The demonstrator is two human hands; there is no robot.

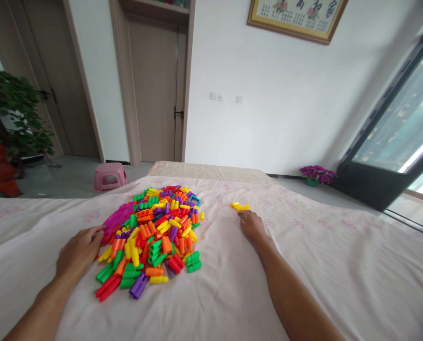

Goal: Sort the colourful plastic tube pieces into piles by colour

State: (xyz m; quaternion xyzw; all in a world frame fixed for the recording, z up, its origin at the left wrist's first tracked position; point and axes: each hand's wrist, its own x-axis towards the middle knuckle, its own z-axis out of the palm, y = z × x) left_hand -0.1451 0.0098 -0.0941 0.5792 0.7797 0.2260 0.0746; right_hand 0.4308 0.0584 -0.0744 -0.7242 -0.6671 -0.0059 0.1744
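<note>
A heap of tube-shaped plastic building blocks (157, 227) in red, orange, yellow, green and purple lies on the cloth-covered surface, left of centre. At the heap's left side, my left hand (79, 250) is closed on the edge of a magenta openwork plastic piece (117, 219), partly covered by blocks. My right hand (252, 226) rests on the cloth, right of the heap and apart from it. Its fingers are closed at the near end of a yellow building block (239, 206); the fingertips are partly hidden behind the hand.
A pale flowered cloth (229, 284) spreads under everything, with some wrinkles. Beyond it stand a pink stool (111, 177), a leafy plant (15, 109) and a pot of purple flowers (317, 174). Doors are at the back left, and a glass door (399, 118) is at the right.
</note>
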